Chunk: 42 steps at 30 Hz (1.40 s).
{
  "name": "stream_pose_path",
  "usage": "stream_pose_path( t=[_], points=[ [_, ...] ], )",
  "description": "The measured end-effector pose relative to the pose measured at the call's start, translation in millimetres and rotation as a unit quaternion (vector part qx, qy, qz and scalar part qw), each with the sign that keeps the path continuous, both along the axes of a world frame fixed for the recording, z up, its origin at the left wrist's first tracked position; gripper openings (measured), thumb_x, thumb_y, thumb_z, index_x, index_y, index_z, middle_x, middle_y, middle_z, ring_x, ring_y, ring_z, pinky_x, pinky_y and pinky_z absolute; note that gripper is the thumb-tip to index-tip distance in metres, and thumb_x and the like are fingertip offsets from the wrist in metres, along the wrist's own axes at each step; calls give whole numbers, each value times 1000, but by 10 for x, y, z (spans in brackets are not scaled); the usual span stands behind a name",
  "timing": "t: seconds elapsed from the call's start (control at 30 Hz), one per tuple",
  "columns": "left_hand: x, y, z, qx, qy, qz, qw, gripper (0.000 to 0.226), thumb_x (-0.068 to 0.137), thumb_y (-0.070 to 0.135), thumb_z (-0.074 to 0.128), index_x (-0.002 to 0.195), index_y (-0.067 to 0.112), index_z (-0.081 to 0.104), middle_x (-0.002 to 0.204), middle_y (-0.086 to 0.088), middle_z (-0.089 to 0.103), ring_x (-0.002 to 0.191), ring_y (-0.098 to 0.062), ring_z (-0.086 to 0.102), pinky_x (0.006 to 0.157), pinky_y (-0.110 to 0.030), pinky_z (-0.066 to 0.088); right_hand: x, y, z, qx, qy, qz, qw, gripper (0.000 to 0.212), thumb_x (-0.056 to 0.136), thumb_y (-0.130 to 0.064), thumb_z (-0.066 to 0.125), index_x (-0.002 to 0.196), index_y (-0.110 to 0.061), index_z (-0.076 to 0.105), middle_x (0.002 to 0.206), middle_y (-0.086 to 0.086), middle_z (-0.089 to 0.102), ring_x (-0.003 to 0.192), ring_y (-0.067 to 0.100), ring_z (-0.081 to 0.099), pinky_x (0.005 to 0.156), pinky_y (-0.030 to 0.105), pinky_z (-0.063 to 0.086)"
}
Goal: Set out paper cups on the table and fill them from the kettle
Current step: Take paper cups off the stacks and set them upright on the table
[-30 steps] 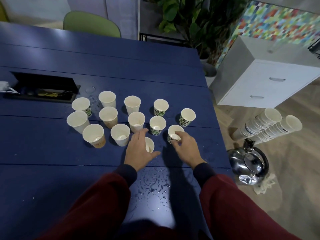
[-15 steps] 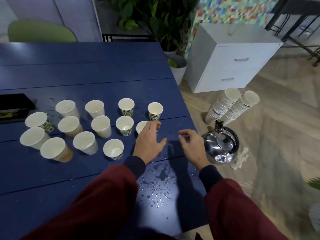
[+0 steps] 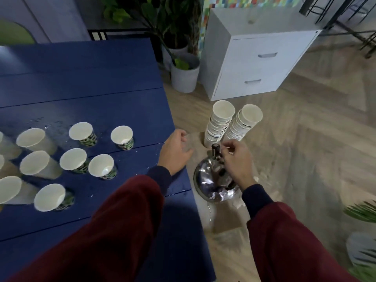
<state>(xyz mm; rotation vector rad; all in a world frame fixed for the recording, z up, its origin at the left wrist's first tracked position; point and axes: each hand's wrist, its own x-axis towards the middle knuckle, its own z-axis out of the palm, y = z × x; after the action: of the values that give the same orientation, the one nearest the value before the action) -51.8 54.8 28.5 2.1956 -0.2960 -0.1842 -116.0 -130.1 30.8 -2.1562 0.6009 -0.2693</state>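
Observation:
Several white paper cups [image 3: 122,137] stand open-side up on the left part of the blue table [image 3: 101,78]. A shiny steel kettle [image 3: 209,180] with a black handle [image 3: 215,149] sits on the floor just off the table's right edge. My right hand [image 3: 238,161] is over the kettle, its fingers curled right beside the handle top; whether they grip it is hidden. My left hand [image 3: 175,151] hovers relaxed at the table's right edge and holds nothing. Two leaning stacks of paper cups [image 3: 220,123] stand on the floor behind the kettle.
A white drawer cabinet [image 3: 254,62] and a potted plant [image 3: 185,76] stand beyond the cup stacks. Water drops lie on the table near the cups, and a wet patch [image 3: 209,214] shows on the wooden floor by the kettle. Another plant [image 3: 362,212] sits at the lower right.
My view has swung right. Both hands left the cups: the right hand dropped past the table edge to the kettle's handle, and the left hand drifted to the table's right edge.

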Motion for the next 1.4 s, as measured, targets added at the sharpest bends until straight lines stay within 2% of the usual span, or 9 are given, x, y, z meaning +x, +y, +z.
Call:
stream_pose_path(
  t=[0.2,0.43,0.53,0.67,0.83,0.93,1.03,1.3,1.4],
  points=[
    [303,-535,-46,-26,69,30,997,46,79,15,74,120,14,54,101,2,57,83,-24,58,92,-44,53,323,-415,-55,-1,64,36,997,31,97,-25,63,123,-7,63,115,8,68,110,23,63,87,25,40],
    [611,-892,-132,9,91,-19,996,63,83,7,68,142,21,51,128,-8,59,111,-27,61,101,-41,49,594,-529,-234,58,86,102,989,58,92,-26,73,141,-11,46,124,-4,58,122,18,55,97,25,39],
    [729,-1023,-159,-30,140,-41,989,81,69,19,68,146,17,46,136,-6,58,120,-19,57,101,-29,46,697,-531,-391,83,79,101,988,55,88,-30,76,134,-24,46,125,-10,62,118,14,60,103,41,48],
    [890,-1170,-354,-21,158,-79,984,51,90,-7,57,140,4,49,121,-5,60,107,-10,48,74,1,33,798,-563,-570,93,51,99,989,55,80,-38,75,126,-35,44,123,-11,63,114,7,61,99,42,51],
    [1080,-1153,-695,-75,199,-86,973,55,83,-10,56,137,0,53,132,-16,63,124,-22,56,109,-29,43,872,-554,-616,111,35,107,987,58,79,-37,75,129,-34,45,122,-21,64,116,2,61,99,34,53],
    [1096,-1084,-724,-101,211,-71,970,55,84,-22,50,135,-3,53,130,-16,63,119,-20,60,99,-26,47,933,-503,-574,133,18,93,987,72,75,-48,73,135,-17,48,126,-5,65,117,10,62,98,39,53],
    [1078,-955,-618,-165,216,-49,961,49,85,-23,50,131,-6,53,120,-14,65,93,7,66,81,-12,50,970,-381,-451,141,5,91,986,67,79,-42,75,136,-17,49,127,-5,65,118,10,63,99,44,52],
    [708,-205,124,-226,138,-64,962,56,76,17,79,125,33,59,121,-9,65,110,-13,66,99,-28,51,726,93,136,118,-56,140,981,57,86,-42,73,136,-22,53,126,-8,66,114,2,63,98,36,53],
    [421,166,284,-200,101,-61,973,62,79,18,82,134,29,56,116,-13,55,112,-7,59,96,-12,43,498,367,335,135,-58,172,974,53,86,-47,74,131,-27,56,123,-9,69,110,4,66,96,38,55]
  ],
)
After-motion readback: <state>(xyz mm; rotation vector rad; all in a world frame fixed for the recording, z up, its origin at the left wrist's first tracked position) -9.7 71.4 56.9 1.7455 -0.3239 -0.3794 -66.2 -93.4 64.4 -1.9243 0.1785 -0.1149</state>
